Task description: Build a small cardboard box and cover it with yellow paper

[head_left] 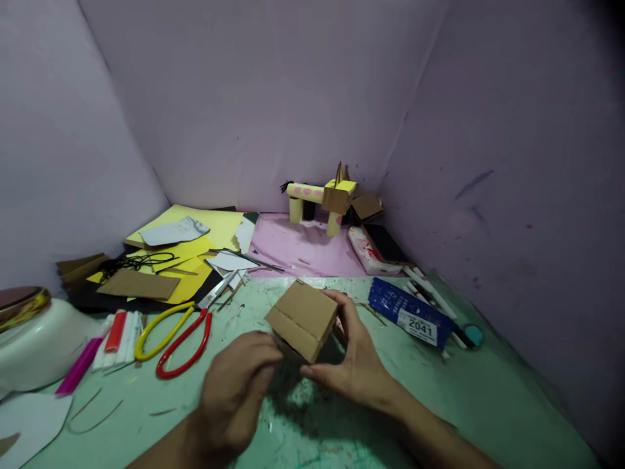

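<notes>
A small brown cardboard box (pixel 303 314) is tilted above the green tabletop. My right hand (pixel 360 365) grips it from the right side, fingers behind and thumb near its lower corner. Just left of the box is my left hand (pixel 240 384), slightly blurred, with fingers curled and thumb pressed against them. Whatever it pinches, if anything, is hidden. Scissors (pixel 183 339) with one yellow and one red handle lie on the table to the left of that hand.
At the back stands a yellow paper animal (pixel 307 193) with pink spots. Paper and cardboard sheets (pixel 146 284) are piled back left. A white tape dispenser (pixel 43 342) and glue sticks (pixel 116 331) sit left; a blue packet (pixel 413 312) and markers (pixel 434 293) lie right.
</notes>
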{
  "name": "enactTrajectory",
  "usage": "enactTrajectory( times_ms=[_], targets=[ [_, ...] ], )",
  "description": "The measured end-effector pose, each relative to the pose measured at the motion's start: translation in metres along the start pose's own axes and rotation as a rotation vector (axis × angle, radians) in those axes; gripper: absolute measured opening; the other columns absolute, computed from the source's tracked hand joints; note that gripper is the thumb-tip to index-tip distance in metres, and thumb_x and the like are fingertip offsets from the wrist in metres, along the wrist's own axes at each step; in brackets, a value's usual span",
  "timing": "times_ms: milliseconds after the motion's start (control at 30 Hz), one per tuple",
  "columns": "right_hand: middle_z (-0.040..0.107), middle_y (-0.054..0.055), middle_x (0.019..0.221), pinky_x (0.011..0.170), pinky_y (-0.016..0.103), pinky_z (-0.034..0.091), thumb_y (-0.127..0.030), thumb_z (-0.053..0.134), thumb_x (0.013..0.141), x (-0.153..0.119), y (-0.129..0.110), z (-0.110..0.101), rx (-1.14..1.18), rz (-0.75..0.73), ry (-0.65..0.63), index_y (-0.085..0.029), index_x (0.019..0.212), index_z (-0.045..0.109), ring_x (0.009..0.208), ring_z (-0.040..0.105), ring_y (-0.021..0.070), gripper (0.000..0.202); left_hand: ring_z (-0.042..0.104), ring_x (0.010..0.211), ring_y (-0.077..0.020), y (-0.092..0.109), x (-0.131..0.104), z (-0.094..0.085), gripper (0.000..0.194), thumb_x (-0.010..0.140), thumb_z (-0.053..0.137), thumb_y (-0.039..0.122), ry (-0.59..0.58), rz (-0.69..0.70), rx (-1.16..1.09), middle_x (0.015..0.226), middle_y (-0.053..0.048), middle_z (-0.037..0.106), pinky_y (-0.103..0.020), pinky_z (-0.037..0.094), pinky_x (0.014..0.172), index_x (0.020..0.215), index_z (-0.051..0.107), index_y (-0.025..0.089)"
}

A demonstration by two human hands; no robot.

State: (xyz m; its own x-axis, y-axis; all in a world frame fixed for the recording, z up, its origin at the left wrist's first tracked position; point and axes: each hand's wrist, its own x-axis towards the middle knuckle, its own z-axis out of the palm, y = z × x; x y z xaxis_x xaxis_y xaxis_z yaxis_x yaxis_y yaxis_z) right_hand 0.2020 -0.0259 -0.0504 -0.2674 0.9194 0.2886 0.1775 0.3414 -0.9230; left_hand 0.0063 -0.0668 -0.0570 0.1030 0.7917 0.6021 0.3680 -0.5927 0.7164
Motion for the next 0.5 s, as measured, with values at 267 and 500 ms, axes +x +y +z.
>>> enactTrajectory(
  times_ms=[267,500],
  targets=[
    [0.026,0.01,0.156,0.114,0.053,0.021,-0.02,0.072,0.065,0.0,-0.001,-0.007,-0.005,-0.13,-0.452,-0.026,0.148,0.019,0.142,0.024,0.0314,0.098,0.033,0.137,-0.0283,-0.001,0.015,0.0,0.052,0.091,0.038,0.056,0.01,-0.618,-0.491,0.145,-0.008,0.043,-0.049,0.03,0.111,0.133,0.043,0.025],
    [0.032,0.014,0.153,0.109,0.053,0.032,-0.042,0.081,0.065,-0.012,0.002,0.01,0.23,0.029,-0.389,-0.025,0.151,0.002,0.141,0.028,0.0329,0.118,0.008,0.144,-0.0369,-0.01,-0.006,0.013,0.087,0.08,0.044,0.071,-0.111,-0.481,-0.417,0.158,-0.01,0.01,-0.062,0.02,0.111,0.148,0.007,0.03]
  ],
)
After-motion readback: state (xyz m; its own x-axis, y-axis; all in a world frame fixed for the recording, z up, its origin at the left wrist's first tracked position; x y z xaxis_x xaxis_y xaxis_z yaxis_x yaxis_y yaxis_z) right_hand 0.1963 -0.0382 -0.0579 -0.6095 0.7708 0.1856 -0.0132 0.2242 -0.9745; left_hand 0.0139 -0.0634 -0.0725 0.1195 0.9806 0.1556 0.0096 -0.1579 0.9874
